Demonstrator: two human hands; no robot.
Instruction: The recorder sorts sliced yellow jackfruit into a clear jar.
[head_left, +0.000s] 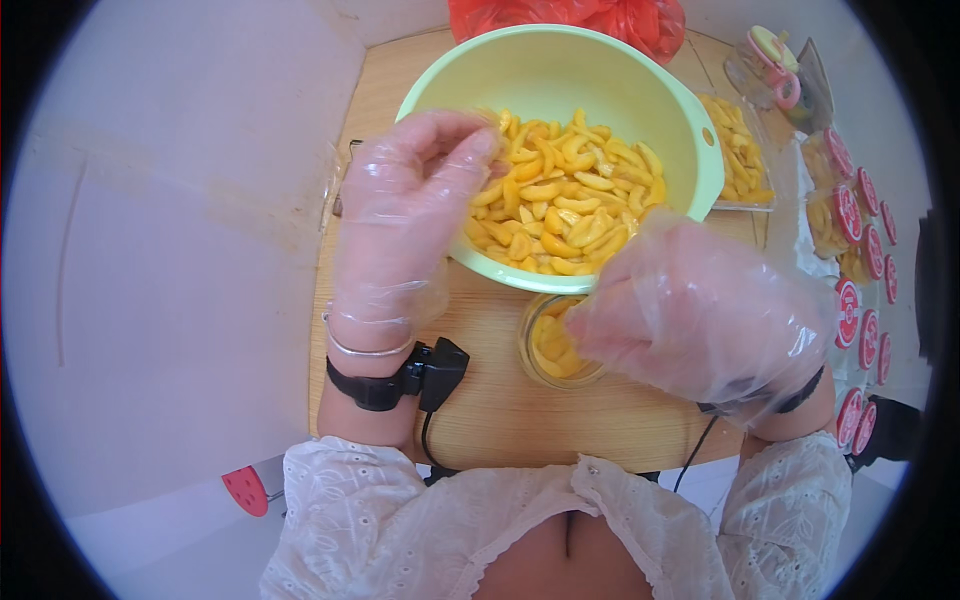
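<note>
A pale green plastic bowl (559, 69) holds many peeled yellow fruit slices (577, 180), which look like peach. My left hand (420, 169), in a clear disposable glove, hangs over the bowl's left rim with bent fingers close to the slices. Whether a slice is between those fingertips is hidden. Just below the bowl's near rim, an uncapped glass jar (531, 367) stands on the table with fruit slices inside. My right hand (690, 307), also gloved, is at the jar's right side with its fingertips at the mouth. The hand's back hides what those fingers hold.
A clear tray of fruit slices (739, 154) sits right of the bowl. Several filled jars with red-and-white lids (847, 214) line the wooden table's (480, 405) right side. A red plastic bag (570, 16) lies behind the bowl. Black wrist devices (442, 375) trail cables.
</note>
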